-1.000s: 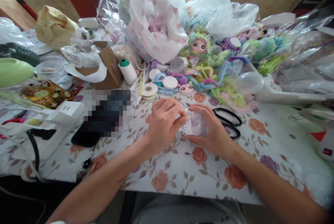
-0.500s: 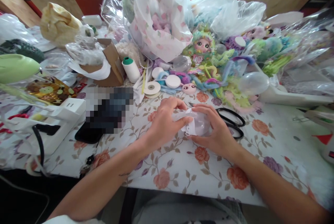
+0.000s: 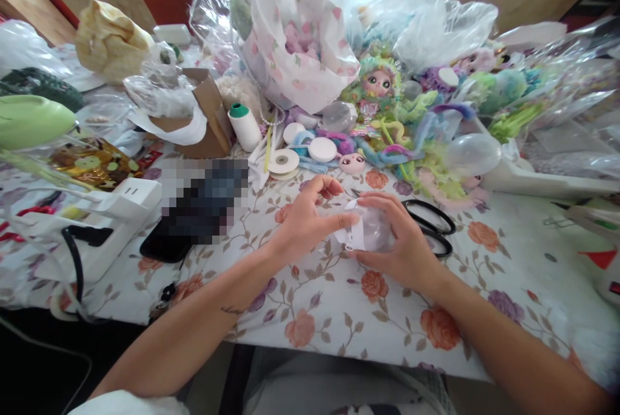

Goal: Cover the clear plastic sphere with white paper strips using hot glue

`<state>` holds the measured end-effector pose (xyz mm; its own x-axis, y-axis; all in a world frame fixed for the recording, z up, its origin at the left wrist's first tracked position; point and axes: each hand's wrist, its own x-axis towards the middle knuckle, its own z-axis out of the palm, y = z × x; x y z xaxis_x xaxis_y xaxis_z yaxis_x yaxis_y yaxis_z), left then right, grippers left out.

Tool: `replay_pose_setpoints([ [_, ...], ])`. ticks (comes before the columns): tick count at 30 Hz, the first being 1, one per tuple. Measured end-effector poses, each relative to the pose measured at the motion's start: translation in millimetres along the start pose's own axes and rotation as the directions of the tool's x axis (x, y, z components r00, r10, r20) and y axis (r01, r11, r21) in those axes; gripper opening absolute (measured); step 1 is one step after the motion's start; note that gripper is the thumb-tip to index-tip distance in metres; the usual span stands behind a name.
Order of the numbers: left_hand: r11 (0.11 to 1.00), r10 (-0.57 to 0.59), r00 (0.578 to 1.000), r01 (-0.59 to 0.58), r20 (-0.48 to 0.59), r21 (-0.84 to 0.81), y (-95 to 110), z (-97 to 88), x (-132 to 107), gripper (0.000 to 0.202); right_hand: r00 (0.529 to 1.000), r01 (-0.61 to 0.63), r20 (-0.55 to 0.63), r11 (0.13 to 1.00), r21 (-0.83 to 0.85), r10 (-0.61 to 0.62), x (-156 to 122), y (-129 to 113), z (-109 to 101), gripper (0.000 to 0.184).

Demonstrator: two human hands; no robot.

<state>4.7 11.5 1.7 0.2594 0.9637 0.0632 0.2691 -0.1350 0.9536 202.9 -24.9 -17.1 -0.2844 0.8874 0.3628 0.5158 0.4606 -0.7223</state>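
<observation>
My right hand (image 3: pixel 404 241) curls round a small clear plastic ball with a white piece on it (image 3: pixel 365 232), holding it just above the flowered tablecloth (image 3: pixel 339 318). My left hand (image 3: pixel 305 218) meets it from the left, thumb and fingers pinched on the white piece at the ball's left side. Black scissors (image 3: pixel 433 228) lie right behind my right hand. A small doll head (image 3: pixel 352 162) and white ribbon rolls (image 3: pixel 283 161) lie just beyond my hands.
The back of the table is piled with plastic bags (image 3: pixel 421 21), a green-haired doll (image 3: pixel 376 84), coloured yarn (image 3: pixel 411 137), a thread cone (image 3: pixel 243 126) and a cardboard box (image 3: pixel 203 121). A white power strip (image 3: pixel 111 205) and a dark phone (image 3: pixel 167 244) lie left. A glue gun (image 3: pixel 600 228) lies right.
My left fingers have shifted on the white piece, index finger lifting up. The ball stays in my right hand at the same spot.
</observation>
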Motion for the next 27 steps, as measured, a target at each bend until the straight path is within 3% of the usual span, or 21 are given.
replay_pose_setpoints([
  [4, 0.984, 0.038, 0.999, -0.044, -0.04, -0.175, 2, -6.2, 3, 0.026, 0.985, -0.172, 0.013, 0.975, 0.143, 0.172, -1, 0, -2, 0.068],
  [7, 0.981, 0.129, 0.987, -0.141, -0.095, -0.136, 7, -11.9, 3, 0.024, 0.972, -0.232, 0.011, 0.949, 0.214, 0.235, -1, 2, -2, 0.071],
  [9, 0.98, 0.182, 0.978, -0.188, -0.097, -0.057, 9, -13.4, 3, 0.023, 0.971, -0.231, -0.003, 0.944, 0.237, 0.239, 0, 3, -2, 0.071],
  [14, 0.98, 0.186, 0.982, -0.183, -0.035, 0.077, 9, -12.2, 2, 0.018, 0.976, -0.204, -0.038, 0.959, 0.199, 0.215, 1, 0, -2, 0.068],
  [27, 0.985, 0.122, 0.992, -0.118, -0.026, 0.123, 12, -15.0, 0, 0.017, 0.983, -0.168, -0.063, 0.983, 0.075, 0.173, 2, -3, -4, 0.066],
])
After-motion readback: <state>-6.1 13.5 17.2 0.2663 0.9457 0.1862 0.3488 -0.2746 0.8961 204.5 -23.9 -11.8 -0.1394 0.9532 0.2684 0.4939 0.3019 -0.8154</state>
